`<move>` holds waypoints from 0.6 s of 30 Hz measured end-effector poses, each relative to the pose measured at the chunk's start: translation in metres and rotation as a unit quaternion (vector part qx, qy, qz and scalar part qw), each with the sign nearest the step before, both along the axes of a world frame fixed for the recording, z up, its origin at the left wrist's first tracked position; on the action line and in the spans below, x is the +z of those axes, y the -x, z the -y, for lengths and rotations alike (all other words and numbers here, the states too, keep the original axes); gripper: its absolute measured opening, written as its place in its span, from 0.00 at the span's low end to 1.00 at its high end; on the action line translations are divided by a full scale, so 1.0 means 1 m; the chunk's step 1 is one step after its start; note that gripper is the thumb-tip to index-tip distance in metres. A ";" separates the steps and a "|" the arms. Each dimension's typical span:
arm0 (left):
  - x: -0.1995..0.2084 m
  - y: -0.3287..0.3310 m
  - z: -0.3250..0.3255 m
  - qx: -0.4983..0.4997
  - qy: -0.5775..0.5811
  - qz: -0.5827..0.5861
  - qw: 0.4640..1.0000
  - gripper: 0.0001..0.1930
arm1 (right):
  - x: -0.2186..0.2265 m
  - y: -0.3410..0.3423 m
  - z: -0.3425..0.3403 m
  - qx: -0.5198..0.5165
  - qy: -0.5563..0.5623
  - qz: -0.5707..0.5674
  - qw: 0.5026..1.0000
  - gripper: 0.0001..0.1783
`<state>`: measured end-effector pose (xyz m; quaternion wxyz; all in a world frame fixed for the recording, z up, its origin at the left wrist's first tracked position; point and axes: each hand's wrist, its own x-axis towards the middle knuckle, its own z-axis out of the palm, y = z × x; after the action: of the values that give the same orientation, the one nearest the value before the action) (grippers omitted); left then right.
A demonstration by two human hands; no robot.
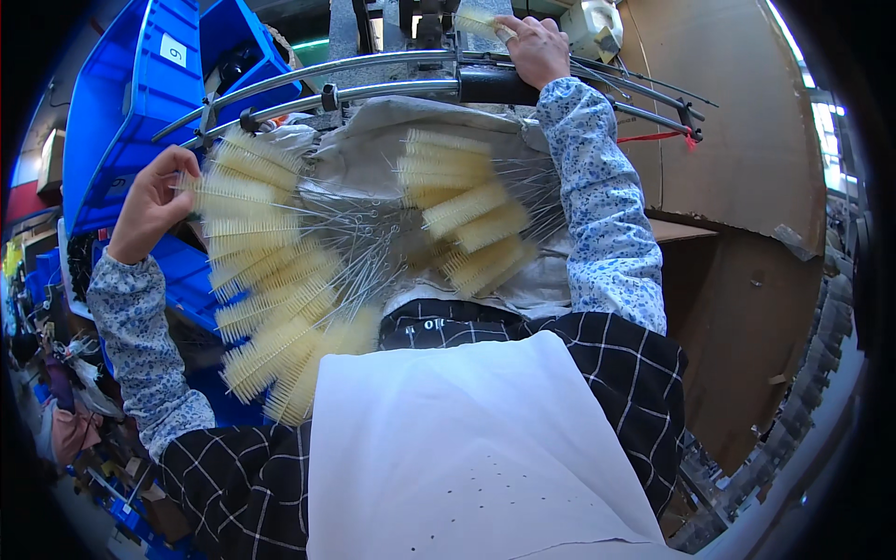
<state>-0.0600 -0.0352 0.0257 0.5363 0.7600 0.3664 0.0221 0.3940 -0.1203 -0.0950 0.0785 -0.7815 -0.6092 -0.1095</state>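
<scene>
Pale yellow bottle brushes with thin wire stems lie in two groups on a grey cloth [373, 140] across my lap. The left group [252, 243] fans out with its looped wire ends toward the middle. In the smaller right group [467, 205], the stems point right, under my right forearm. My left hand [154, 201] pinches the bristle tip of a brush [233, 194] at the left group's outer edge. Up at the machine, my right hand [539, 51] is closed on another brush [478, 21], its bristles pointing left; its stem is hidden.
Two curved metal rails [392, 89] cross in front of me, with a black sleeve [499, 86] on one. Blue bins [131, 112] stand at the left. A large cardboard sheet [728, 121] walls off the right side, and a red ribbon [653, 137] hangs from the rail's end.
</scene>
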 end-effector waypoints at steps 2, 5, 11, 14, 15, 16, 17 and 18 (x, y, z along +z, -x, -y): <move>0.013 -0.008 0.003 0.002 -0.056 0.062 0.997 0.12 | 0.003 -0.005 0.000 0.002 0.004 0.015 1.000 0.18; 0.026 -0.012 0.001 -0.024 -0.095 0.091 0.991 0.13 | 0.011 0.004 -0.011 -0.016 0.023 -0.062 0.998 0.15; 0.034 -0.040 0.007 -0.071 -0.145 0.114 0.980 0.13 | -0.010 -0.014 -0.023 0.035 -0.038 0.012 0.999 0.16; 0.032 -0.038 0.005 -0.064 -0.160 0.123 0.977 0.13 | -0.009 -0.020 -0.002 -0.030 -0.144 0.123 0.981 0.20; 0.031 -0.033 0.003 -0.059 -0.161 0.122 0.978 0.13 | -0.009 -0.026 0.006 -0.087 -0.110 0.092 0.986 0.21; 0.031 -0.029 0.001 -0.053 -0.162 0.121 0.978 0.13 | -0.009 -0.031 0.013 -0.144 -0.074 0.061 0.985 0.23; 0.030 -0.027 0.000 -0.045 -0.158 0.122 0.979 0.13 | -0.014 -0.037 0.015 -0.133 -0.075 0.033 0.988 0.22; 0.030 -0.025 -0.003 -0.039 -0.154 0.123 0.980 0.13 | -0.018 -0.041 0.018 -0.125 -0.077 0.004 0.989 0.22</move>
<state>-0.0347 -0.0326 0.0555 0.4542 0.8387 0.2600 0.1507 0.4347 -0.1385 -0.1133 0.1213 -0.8425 -0.4971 -0.1684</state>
